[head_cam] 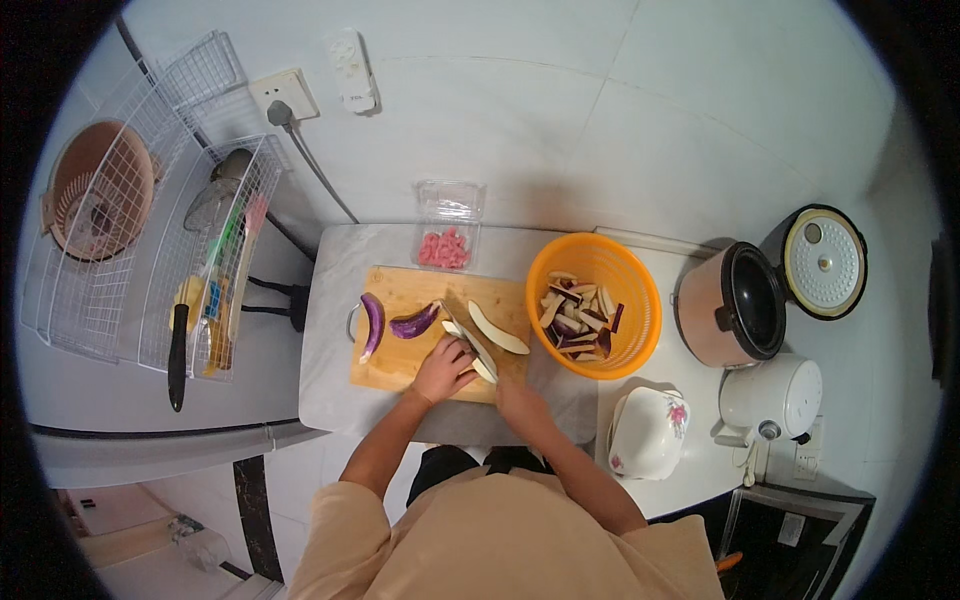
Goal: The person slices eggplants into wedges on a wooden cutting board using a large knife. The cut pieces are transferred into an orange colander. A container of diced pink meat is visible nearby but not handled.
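Note:
On a wooden cutting board (405, 365), my left hand (445, 371) presses down a pale-fleshed piece of eggplant (481, 369). My right hand (520, 407) grips a kitchen knife (474, 343), its blade lying aslant along that piece, close to my left fingertips. The knife's handle is hidden in my fist. To the right of the blade is a long eggplant slice (497, 328), cut face up. Left of the blade lies a purple eggplant piece (414, 323), skin up. A curved purple piece (372, 327) rests near the board's left end.
An orange plastic colander (651, 315) with cut eggplant strips stands right of the board. Behind it, a clear plastic box (450, 204) holds pink meat strips (445, 249). Floral white dishes (649, 433), an open rice cooker (712, 307) and a white appliance (772, 397) stand farther right.

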### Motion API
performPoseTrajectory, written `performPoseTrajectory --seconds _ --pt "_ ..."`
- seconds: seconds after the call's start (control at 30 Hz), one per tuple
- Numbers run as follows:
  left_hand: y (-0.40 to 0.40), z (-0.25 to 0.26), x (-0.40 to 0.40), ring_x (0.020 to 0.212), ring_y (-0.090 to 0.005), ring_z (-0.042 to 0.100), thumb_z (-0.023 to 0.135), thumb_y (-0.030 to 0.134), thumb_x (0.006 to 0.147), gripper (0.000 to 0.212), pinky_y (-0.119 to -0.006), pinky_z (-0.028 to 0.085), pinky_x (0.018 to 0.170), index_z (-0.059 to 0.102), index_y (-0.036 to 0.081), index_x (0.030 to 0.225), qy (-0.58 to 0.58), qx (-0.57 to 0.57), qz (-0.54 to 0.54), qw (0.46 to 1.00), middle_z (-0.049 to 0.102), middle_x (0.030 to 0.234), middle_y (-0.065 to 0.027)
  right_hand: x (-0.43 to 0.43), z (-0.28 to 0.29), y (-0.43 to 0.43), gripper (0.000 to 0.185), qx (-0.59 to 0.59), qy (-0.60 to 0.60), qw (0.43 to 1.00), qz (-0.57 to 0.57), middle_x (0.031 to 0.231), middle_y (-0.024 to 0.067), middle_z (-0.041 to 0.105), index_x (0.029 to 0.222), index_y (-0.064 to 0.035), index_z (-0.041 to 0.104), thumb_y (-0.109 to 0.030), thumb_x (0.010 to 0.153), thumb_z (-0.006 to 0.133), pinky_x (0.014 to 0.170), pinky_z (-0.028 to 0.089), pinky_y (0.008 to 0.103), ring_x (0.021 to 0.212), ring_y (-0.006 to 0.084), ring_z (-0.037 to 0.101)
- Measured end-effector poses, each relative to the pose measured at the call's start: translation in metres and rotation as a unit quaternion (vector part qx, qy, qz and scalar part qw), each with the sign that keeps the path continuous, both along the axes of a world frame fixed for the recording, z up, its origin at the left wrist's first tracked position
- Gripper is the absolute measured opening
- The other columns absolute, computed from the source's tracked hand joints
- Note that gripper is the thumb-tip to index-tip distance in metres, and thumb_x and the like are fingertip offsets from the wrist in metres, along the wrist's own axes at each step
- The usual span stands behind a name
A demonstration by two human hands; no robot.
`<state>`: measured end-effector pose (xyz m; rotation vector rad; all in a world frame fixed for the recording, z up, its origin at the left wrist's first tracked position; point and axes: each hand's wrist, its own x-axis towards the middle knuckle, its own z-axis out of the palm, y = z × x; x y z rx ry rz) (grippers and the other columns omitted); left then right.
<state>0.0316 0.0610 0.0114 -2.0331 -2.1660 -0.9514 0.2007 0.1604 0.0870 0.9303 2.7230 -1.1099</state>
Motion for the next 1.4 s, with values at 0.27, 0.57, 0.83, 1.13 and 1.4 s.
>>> performPoseTrajectory --seconds 0.27,0.57,0.83,1.13,1.4 --pt "-0.001 0.002 -0.001 0.107 -0.0319 0.048 0.07 0.026 0.074 0.034 -0.039 0.044 0.091 0.06 0.006 0.1 0.0 -0.012 0.011 1.0 0.054 0.106 -0.0103 0.016 -0.023 0.004 0.017 -0.026 -0.047 0.998 -0.012 0.084 0.0276 0.059 0.097 0.0042 0.051 -0.009 0.086 0.048 0.07 0.046 0.0487 0.081 0.0423 0.059" --pt "-0.004 0.021 0.006 0.107 -0.034 0.05 0.068 0.025 0.077 0.034 -0.042 0.042 0.09 0.058 0.003 0.101 -0.013 0.011 0.013 1.0 0.055 0.11 -0.0129 0.108 0.017 0.013 0.019 -0.041 -0.033 0.999 -0.014 0.084 0.0262 0.059 0.102 0.0012 0.051 -0.013 0.09 0.048 0.069 0.045 0.0489 0.08 0.0416 0.059" --pt "0.057 0.025 0.039 0.099 -0.0305 0.052 0.064 0.016 0.077 0.032 -0.04 0.044 0.084 0.06 0.006 0.107 0.02 -0.059 0.038 0.997 0.055 0.11 -0.012 0.084 0.038 0.035 0.018 -0.026 0.01 0.996 -0.087 0.083 0.0271 0.059 0.1 0.0008 0.051 -0.015 0.091 0.049 0.067 0.043 0.0511 0.078 0.0439 0.058" --pt "0.05 0.007 0.013 0.099 -0.0294 0.052 0.063 0.008 0.076 0.019 -0.037 0.046 0.084 0.061 0.005 0.095 -0.023 -0.049 -0.042 0.998 0.056 0.098 -0.0093 0.081 0.005 0.038 0.015 0.054 0.02 0.997 -0.051 0.074 0.0257 0.06 0.092 -0.0004 0.052 -0.015 0.088 0.052 0.064 0.045 0.0518 0.072 0.0431 0.059" --pt "0.057 0.013 0.021 0.096 -0.0286 0.052 0.06 0.005 0.075 0.017 -0.037 0.047 0.081 0.062 0.003 0.092 -0.042 -0.031 0.001 0.999 0.056 0.093 -0.0092 0.069 -0.005 0.037 0.015 0.097 0.035 0.993 -0.049 0.077 0.023 0.061 0.093 -0.0012 0.051 -0.015 0.088 0.052 0.063 0.046 0.0503 0.073 0.041 0.06"
